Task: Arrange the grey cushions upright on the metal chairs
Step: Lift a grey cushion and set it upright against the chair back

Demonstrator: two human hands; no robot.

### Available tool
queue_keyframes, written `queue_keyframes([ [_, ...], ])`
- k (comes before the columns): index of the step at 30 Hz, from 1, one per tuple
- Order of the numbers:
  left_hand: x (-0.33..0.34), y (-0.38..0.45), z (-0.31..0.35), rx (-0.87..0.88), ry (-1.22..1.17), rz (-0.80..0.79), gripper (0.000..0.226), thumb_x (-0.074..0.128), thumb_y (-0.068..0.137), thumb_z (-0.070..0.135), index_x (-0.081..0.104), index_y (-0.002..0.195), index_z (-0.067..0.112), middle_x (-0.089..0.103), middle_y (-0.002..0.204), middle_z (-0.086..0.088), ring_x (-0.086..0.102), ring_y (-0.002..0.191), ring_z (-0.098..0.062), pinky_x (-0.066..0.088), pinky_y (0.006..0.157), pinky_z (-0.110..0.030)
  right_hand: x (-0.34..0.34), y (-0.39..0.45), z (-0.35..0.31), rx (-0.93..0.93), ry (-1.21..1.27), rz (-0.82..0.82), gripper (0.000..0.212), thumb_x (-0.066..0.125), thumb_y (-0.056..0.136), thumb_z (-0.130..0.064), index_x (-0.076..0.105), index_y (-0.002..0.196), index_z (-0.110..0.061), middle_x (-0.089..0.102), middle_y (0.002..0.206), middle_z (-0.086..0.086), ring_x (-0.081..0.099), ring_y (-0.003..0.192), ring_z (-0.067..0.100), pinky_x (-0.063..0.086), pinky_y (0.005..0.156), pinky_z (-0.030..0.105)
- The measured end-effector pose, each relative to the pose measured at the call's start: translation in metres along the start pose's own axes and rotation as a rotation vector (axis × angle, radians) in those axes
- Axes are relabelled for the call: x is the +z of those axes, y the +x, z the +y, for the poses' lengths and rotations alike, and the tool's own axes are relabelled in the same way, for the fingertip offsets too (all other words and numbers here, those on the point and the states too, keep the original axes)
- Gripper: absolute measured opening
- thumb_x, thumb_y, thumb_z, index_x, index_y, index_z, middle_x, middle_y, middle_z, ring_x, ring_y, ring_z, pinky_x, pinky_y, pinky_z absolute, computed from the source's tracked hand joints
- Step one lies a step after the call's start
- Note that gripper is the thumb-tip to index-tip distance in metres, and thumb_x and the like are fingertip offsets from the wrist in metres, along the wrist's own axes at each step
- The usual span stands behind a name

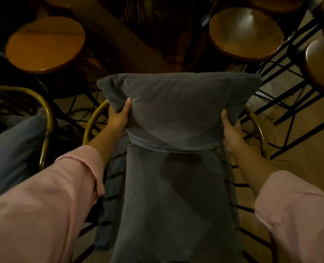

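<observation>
At far left, another grey cushion is lying in a neighbouring brass-framed chair. A round wooden stool is standing beyond it. Moving right, the left hand, its arm in a pink sleeve, is gripping the lower left edge of a grey cushion, thumb pressing into the front fabric and fingers wrapping behind. The cushion is standing upright between both hands, leaning at the back of a metal chair and resting on a grey seat pad. The right hand is clasping the cushion's lower right edge, thumb lying along the fabric. Farther right, a second wooden stool is sitting beyond the chair on the floor.
</observation>
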State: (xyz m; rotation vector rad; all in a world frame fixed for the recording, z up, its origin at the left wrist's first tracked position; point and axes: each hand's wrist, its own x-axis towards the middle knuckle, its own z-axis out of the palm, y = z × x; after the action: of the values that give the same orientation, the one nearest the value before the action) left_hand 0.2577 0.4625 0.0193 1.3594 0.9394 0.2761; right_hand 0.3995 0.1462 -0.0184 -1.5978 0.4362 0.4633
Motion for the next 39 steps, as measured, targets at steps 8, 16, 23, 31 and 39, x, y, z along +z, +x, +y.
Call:
queue_keyframes([
  [8,-0.062,-0.047,-0.011,-0.113,0.153,0.143,0.068,0.065,0.092,0.029,0.032,0.148,0.008,0.051,0.133,-0.004,0.059,0.114,-0.025,0.052,0.093,-0.038,0.054,-0.089,0.056,0.010,-0.597,-0.039,0.068,0.072,0.090,-0.022,0.041,0.145,0.005,0.048,0.150,0.020,0.045,0.140,0.036,0.034,0.113,0.036],
  [16,-0.267,-0.087,-0.037,-0.032,0.353,0.427,0.033,0.064,0.091,0.014,0.062,0.119,-0.004,0.067,0.117,-0.023,0.062,0.114,-0.035,0.046,0.098,-0.040,0.222,-0.186,0.037,-0.131,-0.881,-0.516,0.042,0.061,0.098,-0.025,0.058,0.129,0.003,0.058,0.115,0.012,0.056,0.112,0.034,0.046,0.096,0.043],
  [23,-0.474,-0.119,-0.075,-0.184,0.275,0.574,0.038,0.062,0.092,0.011,0.059,0.126,-0.006,0.062,0.128,-0.023,0.057,0.120,-0.039,0.043,0.101,-0.041,0.379,-0.285,0.080,-0.026,-0.797,-0.604,0.019,0.058,0.099,-0.030,0.059,0.112,-0.016,0.059,0.109,0.008,0.057,0.093,0.021,0.047,0.068,0.030],
  [31,-0.613,-0.108,-0.136,-0.375,0.268,0.530,0.035,0.062,0.094,0.016,0.061,0.121,-0.006,0.062,0.127,-0.021,0.056,0.119,-0.039,0.041,0.090,-0.035,0.508,-0.362,0.156,-0.092,-0.889,-0.484,0.047,0.066,0.094,-0.030,0.054,0.133,-0.006,0.060,0.135,0.012,0.057,0.124,0.034,0.048,0.099,0.040],
  [39,-0.652,-0.033,-0.218,-0.502,0.295,0.364,0.034,0.064,0.091,0.021,0.061,0.096,-0.012,0.065,0.100,-0.031,0.058,0.106,-0.047,0.047,0.093,-0.052,0.534,-0.363,0.204,-0.151,-0.920,-0.149,0.094,0.069,0.083,-0.058,0.025,0.155,-0.015,0.038,0.154,0.020,0.034,0.142,0.045,0.035,0.112,0.059],
])
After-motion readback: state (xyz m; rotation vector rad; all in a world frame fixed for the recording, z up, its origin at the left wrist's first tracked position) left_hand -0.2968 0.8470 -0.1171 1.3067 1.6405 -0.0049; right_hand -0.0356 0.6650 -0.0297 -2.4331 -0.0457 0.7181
